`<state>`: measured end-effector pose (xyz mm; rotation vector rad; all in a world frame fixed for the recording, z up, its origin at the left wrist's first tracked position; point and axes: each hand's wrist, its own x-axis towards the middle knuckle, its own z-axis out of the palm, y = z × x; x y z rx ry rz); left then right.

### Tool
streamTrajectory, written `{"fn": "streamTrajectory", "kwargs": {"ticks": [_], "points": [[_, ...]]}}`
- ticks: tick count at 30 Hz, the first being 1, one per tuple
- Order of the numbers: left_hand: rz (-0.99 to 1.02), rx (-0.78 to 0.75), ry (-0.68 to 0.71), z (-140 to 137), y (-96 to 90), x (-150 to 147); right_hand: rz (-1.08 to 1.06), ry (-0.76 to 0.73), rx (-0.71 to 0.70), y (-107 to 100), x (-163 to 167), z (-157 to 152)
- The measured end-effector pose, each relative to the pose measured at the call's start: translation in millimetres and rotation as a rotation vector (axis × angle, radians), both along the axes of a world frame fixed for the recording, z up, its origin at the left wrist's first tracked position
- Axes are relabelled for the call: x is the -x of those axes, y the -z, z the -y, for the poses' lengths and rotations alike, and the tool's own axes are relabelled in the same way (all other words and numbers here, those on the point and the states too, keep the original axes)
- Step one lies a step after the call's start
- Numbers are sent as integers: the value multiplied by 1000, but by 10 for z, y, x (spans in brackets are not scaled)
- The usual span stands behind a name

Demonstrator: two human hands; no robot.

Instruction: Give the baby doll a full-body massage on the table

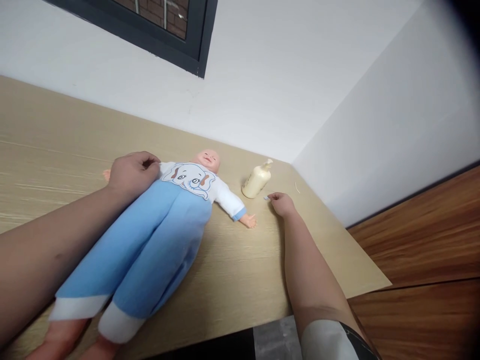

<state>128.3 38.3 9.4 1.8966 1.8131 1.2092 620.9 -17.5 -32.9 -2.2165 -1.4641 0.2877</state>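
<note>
A baby doll (pixel 180 215) in a white top with an elephant face and light blue trousers lies on its back on the wooden table. My left hand (pixel 135 174) is closed around the doll's sleeved arm, hiding most of it; the doll's small hand shows past my wrist. Beside the pump bottle (pixel 257 181), my right hand (pixel 282 204) pinches a small pale bluish piece (pixel 266 198) between thumb and fingers, too small to identify. That cream-coloured bottle stands upright between the doll's other arm and my right hand, not touched by either.
The table (pixel 240 270) meets a white wall behind, with a dark-framed window (pixel 195 35) above. A thin pale strip (pixel 297 187) lies near the right table edge. Brown wooden panels (pixel 423 250) stand beyond that edge.
</note>
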Motion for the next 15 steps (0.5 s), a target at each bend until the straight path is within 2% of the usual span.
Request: {"fn": "streamTrajectory", "kwargs": {"ticks": [7, 15], "points": [[22, -15, -1, 16, -1, -6, -20, 16, -39, -30, 69, 25], [30, 0, -17, 42, -19, -20, 46, 12, -17, -33, 119, 5]]}}
